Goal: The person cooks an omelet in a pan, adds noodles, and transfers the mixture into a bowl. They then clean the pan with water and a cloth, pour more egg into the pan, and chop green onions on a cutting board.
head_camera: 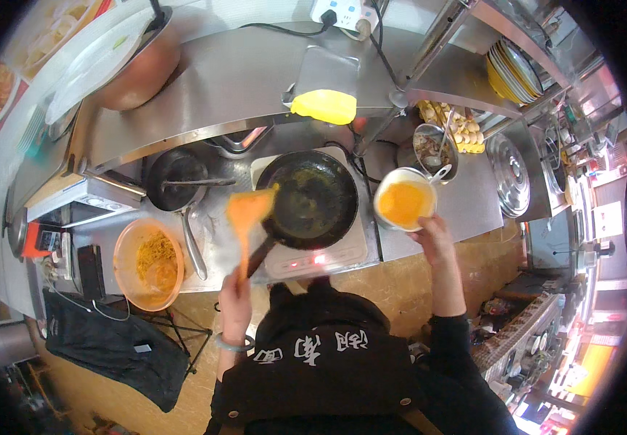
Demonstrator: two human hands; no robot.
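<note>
My left hand (236,296) is closed on the handle of an orange spatula (248,209), whose blade is raised over the left rim of a black frying pan (311,198). The pan sits on a white induction cooktop (354,239) with red lights lit; its inside looks oily, with yellowish traces. My right hand (434,235) grips the near rim of a white bowl (381,209) of orange-yellow liquid, like beaten egg, to the right of the pan. A white spoon or handle (442,173) shows at the bowl's far right rim.
A second pan (177,187) and an orange plastic bowl (123,266) of yellow shredded food stand left. A metal pot (436,144) with food, a tray of eggs (468,133) and a metal lid (509,174) lie right. A steel shelf (226,70) overhangs the counter's back.
</note>
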